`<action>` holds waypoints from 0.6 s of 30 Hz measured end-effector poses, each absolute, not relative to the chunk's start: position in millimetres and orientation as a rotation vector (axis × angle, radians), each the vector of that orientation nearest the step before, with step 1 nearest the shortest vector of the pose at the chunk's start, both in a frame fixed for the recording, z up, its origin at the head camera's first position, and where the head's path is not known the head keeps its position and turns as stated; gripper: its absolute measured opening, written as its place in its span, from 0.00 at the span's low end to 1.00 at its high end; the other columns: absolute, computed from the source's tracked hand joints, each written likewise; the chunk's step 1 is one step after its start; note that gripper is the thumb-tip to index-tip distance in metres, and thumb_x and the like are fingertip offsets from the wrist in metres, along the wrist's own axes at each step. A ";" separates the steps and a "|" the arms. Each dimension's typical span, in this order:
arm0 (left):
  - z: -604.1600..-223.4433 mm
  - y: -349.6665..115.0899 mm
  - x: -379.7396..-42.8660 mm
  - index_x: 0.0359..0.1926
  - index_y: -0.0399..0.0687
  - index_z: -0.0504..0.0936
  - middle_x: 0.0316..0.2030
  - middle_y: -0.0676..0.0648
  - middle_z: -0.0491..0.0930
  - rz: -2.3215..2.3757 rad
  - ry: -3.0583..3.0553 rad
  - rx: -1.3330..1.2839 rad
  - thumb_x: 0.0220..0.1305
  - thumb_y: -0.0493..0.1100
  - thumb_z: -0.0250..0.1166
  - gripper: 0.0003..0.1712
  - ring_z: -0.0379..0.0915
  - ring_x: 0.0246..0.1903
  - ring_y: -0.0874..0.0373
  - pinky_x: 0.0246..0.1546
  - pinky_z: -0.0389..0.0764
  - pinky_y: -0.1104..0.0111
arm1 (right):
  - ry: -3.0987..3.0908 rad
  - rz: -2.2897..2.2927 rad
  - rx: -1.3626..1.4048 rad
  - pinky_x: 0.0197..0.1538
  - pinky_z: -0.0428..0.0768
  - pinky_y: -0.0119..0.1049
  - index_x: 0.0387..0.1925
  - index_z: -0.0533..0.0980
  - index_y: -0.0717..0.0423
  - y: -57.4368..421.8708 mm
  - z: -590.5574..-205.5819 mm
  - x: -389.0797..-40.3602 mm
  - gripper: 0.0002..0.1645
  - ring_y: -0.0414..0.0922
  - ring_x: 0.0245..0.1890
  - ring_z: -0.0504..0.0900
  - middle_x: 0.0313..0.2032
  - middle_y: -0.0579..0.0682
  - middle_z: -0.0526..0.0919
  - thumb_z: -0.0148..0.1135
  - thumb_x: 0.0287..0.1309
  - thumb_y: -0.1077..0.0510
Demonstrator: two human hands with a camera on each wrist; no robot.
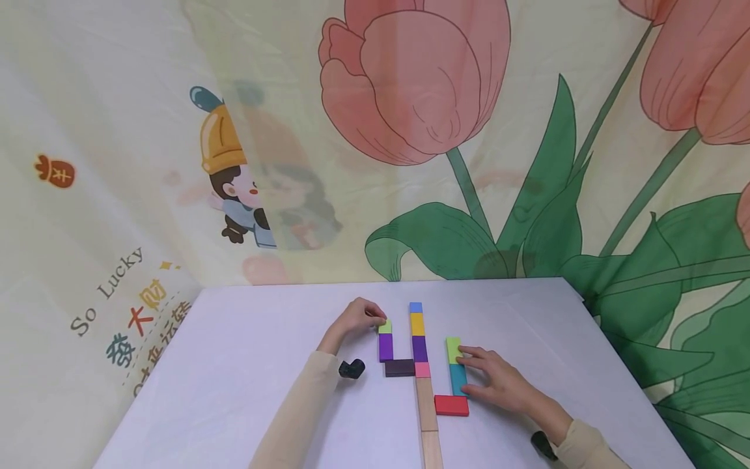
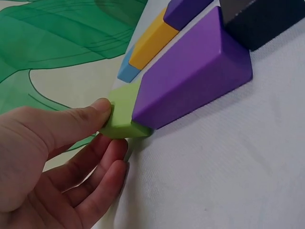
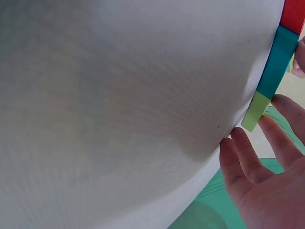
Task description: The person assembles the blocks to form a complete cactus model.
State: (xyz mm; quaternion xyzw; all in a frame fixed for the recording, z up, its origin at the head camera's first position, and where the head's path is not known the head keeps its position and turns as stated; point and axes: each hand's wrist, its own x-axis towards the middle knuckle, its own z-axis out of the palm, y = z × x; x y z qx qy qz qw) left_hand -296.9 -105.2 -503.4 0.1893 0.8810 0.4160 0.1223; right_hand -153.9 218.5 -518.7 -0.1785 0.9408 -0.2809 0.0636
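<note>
My left hand (image 1: pixel 359 315) pinches a small light green block (image 2: pixel 123 110) at the far end of a purple block (image 2: pixel 190 71). The thumb lies on the green block, with the fingers beneath. A black block (image 1: pixel 400 368) links that purple block to the central column. At the right, my right hand (image 1: pixel 498 380) touches the side of a longer light green block (image 1: pixel 454 350) and a teal block (image 1: pixel 458 378) with fairly straight fingers (image 3: pixel 281 143). Those two blocks stand end to end, above a red block (image 1: pixel 451 405) that lies crosswise.
The central column has a blue block (image 1: pixel 415 307), a yellow block (image 1: pixel 416 324), another purple block (image 1: pixel 420 348), a pink block (image 1: pixel 422 369) and plain wooden blocks (image 1: pixel 428 404). They lie on a white-covered table (image 1: pixel 234 365). A printed curtain (image 1: pixel 281 143) hangs behind.
</note>
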 end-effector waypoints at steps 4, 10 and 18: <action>-506.9 -106.0 -295.7 0.37 0.39 0.88 0.30 0.50 0.85 1.217 2.567 0.568 0.60 0.36 0.69 0.05 0.74 0.29 0.63 0.32 0.76 0.72 | 2.844 -0.843 -0.556 0.57 0.75 0.62 0.60 0.77 0.54 219.0 -519.1 -152.7 0.37 0.61 0.65 0.67 0.66 0.56 0.70 0.72 0.51 0.42; -510.8 -105.2 -295.0 0.37 0.38 0.88 0.30 0.48 0.85 1.227 2.579 0.584 0.60 0.36 0.69 0.06 0.74 0.29 0.63 0.32 0.75 0.72 | 2.843 -0.841 -0.560 0.57 0.75 0.61 0.60 0.77 0.53 219.6 -518.6 -152.0 0.37 0.61 0.65 0.67 0.66 0.57 0.70 0.72 0.51 0.42; -510.3 -102.4 -292.3 0.36 0.40 0.88 0.30 0.49 0.85 1.224 2.633 0.551 0.59 0.37 0.70 0.05 0.74 0.29 0.63 0.33 0.75 0.72 | 2.836 -0.858 -0.523 0.58 0.76 0.59 0.60 0.77 0.53 218.3 -517.9 -154.5 0.37 0.60 0.66 0.67 0.67 0.55 0.69 0.73 0.50 0.43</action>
